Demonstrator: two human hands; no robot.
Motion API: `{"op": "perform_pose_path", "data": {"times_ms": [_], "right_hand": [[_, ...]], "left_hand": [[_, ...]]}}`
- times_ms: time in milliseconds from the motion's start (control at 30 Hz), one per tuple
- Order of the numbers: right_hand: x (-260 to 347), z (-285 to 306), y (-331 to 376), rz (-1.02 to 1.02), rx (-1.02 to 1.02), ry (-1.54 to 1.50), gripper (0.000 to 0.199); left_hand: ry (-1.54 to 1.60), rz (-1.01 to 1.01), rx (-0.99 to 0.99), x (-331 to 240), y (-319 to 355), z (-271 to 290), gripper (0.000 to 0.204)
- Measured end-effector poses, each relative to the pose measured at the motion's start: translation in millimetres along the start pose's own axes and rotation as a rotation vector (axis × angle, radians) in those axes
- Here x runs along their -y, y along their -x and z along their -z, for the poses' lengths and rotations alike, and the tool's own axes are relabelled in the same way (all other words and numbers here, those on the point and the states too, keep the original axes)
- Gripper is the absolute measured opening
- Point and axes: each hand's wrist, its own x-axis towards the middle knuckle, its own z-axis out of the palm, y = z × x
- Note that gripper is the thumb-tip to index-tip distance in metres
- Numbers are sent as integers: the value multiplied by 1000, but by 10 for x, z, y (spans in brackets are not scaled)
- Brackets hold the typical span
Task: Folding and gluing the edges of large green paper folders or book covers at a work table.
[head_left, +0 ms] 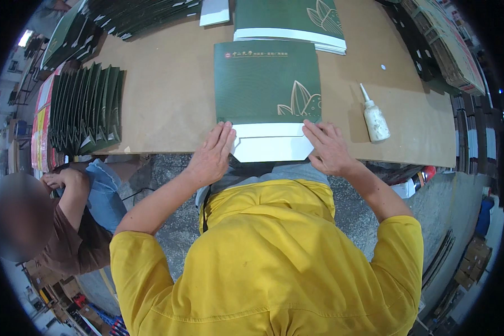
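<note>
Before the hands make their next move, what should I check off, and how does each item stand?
1. Left hand at the left end of the white flap: ok.
2. Right hand at the flap's right end: ok.
3. White bottle apart from the right hand: ok, a gap shows between them.
4. Green sheet clear of the green stack beyond it: not ok, its far edge overlaps the stack's near edge in this view.
5. Glue under the flap: cannot tell, the underside is hidden.
</note>
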Motion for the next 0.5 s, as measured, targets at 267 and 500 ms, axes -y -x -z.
{"op": "perform_pose_path", "data": {"times_ms": [267,500], "right_hand": [[141,-149,85,-61,-76,35,73],[441,227,-66,-218,-203,-27,72]], "left_hand": [[224,62,-247,-21,28,-230,62],[1010,611,-591,-40,95,-188,52]]}}
